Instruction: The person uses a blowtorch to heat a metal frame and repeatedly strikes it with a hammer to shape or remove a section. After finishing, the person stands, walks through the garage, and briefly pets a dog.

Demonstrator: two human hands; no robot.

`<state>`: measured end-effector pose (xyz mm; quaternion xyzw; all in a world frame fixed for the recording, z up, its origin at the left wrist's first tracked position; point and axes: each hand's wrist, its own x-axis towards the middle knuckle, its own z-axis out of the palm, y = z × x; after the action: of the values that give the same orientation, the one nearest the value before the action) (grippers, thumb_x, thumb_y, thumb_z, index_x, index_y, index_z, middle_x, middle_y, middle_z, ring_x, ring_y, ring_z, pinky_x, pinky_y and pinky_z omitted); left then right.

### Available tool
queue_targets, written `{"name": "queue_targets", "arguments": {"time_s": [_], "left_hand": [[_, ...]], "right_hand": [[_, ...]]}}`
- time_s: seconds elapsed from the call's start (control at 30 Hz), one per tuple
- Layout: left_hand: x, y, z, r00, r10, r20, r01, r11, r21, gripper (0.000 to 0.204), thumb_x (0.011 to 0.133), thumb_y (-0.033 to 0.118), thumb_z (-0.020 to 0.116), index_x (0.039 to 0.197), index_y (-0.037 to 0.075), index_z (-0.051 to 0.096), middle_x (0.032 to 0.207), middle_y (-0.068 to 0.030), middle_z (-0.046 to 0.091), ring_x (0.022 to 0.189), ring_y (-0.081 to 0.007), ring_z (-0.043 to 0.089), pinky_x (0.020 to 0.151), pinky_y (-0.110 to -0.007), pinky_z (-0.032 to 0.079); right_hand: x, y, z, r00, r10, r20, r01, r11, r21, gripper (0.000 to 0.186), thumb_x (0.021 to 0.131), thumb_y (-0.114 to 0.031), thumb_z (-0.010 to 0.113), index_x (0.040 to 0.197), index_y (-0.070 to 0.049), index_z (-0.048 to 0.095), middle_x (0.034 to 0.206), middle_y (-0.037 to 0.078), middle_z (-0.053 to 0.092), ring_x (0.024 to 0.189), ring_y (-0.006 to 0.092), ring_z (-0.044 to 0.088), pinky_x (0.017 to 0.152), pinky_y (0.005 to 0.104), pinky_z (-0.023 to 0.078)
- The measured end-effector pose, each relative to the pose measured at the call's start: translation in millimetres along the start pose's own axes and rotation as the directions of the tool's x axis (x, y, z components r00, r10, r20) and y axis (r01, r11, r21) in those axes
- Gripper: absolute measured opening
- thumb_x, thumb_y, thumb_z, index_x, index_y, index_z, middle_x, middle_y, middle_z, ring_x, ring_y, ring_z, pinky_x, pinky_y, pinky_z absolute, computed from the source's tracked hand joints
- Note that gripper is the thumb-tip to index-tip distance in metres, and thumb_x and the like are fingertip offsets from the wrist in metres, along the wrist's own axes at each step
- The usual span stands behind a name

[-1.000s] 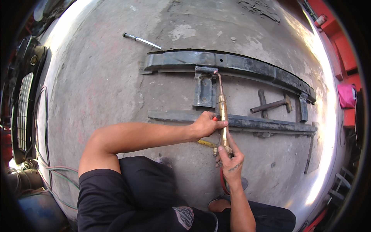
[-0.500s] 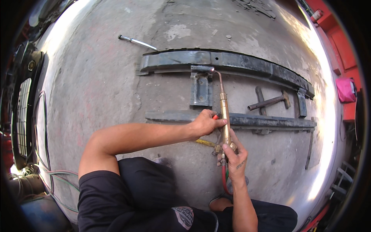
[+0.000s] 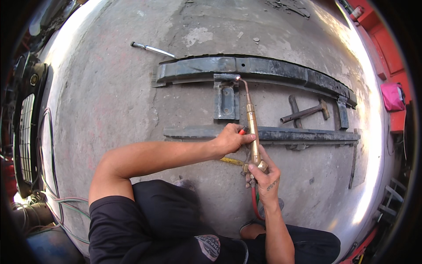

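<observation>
The concrete floor (image 3: 110, 101) carries everything, probably because it gives long, heavy metal firm support and does not mind heat. Across its far side lies the far beam (image 3: 272, 71), a long, slightly curved piece of dark metal; on the near side, the near beam (image 3: 307, 136) runs roughly alongside it, passing beyond the hands.

The brass torch (image 3: 252, 121) points away from the person between the two beams, its thin bent neck bringing the tip to the upper right corner of the bracket (image 3: 226, 102). That bracket sits at the near edge of the far beam, left of the torch.

Both hands are closed on things. The right hand (image 3: 266, 176) wraps the torch's near end by the knobs, seemingly to carry its weight and aim it. The left hand (image 3: 231, 140) is curled, thumb laid on the torch's middle, likely to steady the tip; its fingers also pinch a small red-ended object.

To the right, a hammer (image 3: 305, 114) rests across a dark bar (image 3: 293, 105), within the right hand's reach. A silver rod (image 3: 156, 50) lies far left. A red hose (image 3: 255, 200) hangs nearward from the torch, perhaps to keep it clear of the bright spot (image 3: 238, 78) at the tip.
</observation>
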<state>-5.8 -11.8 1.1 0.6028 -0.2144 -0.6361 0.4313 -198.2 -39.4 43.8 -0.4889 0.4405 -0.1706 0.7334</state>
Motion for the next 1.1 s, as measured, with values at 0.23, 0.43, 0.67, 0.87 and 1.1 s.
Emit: {"name": "queue_targets", "arguments": {"time_s": [0.23, 0.43, 0.67, 0.87, 1.1], "left_hand": [[-0.8, 1.1, -1.3, 1.0, -0.008, 0.008, 0.008, 1.0, -0.003, 0.047, 0.097, 0.032, 0.067, 0.117, -0.011, 0.062, 0.094, -0.0121, 0.064, 0.08, -0.0151, 0.057, 0.066, -0.032, 0.047], [-0.3, 4.9, 1.5, 1.0, -0.005, -0.013, 0.005, 1.0, 0.0, 0.049, 0.096, 0.033, 0.069, 0.118, -0.011, 0.061, 0.096, -0.0136, 0.065, 0.081, -0.0155, 0.059, 0.067, -0.032, 0.047], [2.9, -5.2, 0.7, 0.999, 0.012, -0.043, -0.013, 1.0, -0.021, 0.045, 0.097, 0.03, 0.067, 0.116, -0.01, 0.062, 0.091, -0.0108, 0.063, 0.076, -0.014, 0.056, 0.064, -0.031, 0.046], [-1.6, -1.5, -1.6, 0.999, -0.023, -0.029, 0.022, 0.999, -0.046, 0.035, 0.099, 0.027, 0.065, 0.108, -0.007, 0.064, 0.081, -0.0049, 0.058, 0.068, -0.0101, 0.05, 0.057, -0.028, 0.04], [-4.2, 1.9, -2.3, 0.999, -0.04, -0.036, 0.038, 0.998, -0.048, 0.035, 0.098, 0.027, 0.066, 0.106, -0.006, 0.064, 0.08, -0.005, 0.057, 0.067, -0.0104, 0.048, 0.057, -0.029, 0.039]], "right_hand": [[-0.1, 0.1, 0.7, 1.0, -0.01, 0.008, 0.01, 1.0, 0.005, 0.056, 0.09, -0.005, 0.067, 0.144, 0.0, 0.052, 0.083, 0.005, 0.065, 0.061, 0.0092, 0.06, 0.047, 0.0241, 0.05], [-0.7, -1.8, 0.5, 1.0, -0.01, -0.011, 0.01, 1.0, -0.001, 0.055, 0.092, -0.01, 0.065, 0.145, 0.0, 0.051, 0.084, 0.006, 0.065, 0.061, 0.0094, 0.06, 0.048, 0.024, 0.051], [-0.9, 0.3, 1.2, 1.0, -0.024, -0.002, 0.024, 0.999, -0.03, 0.053, 0.093, -0.011, 0.065, 0.143, 0.0, 0.053, 0.084, 0.006, 0.065, 0.062, 0.0094, 0.061, 0.048, 0.024, 0.051], [0.6, 1.4, 1.5, 0.999, -0.033, 0.029, 0.034, 0.999, -0.039, 0.051, 0.093, -0.009, 0.064, 0.142, 0.001, 0.054, 0.082, 0.005, 0.064, 0.061, 0.0091, 0.061, 0.048, 0.024, 0.051], [0.3, 1.7, 3.6, 0.999, -0.033, 0.024, 0.034, 0.999, -0.041, 0.051, 0.093, -0.01, 0.064, 0.142, 0.001, 0.054, 0.082, 0.005, 0.064, 0.061, 0.0087, 0.06, 0.048, 0.024, 0.051]]}}
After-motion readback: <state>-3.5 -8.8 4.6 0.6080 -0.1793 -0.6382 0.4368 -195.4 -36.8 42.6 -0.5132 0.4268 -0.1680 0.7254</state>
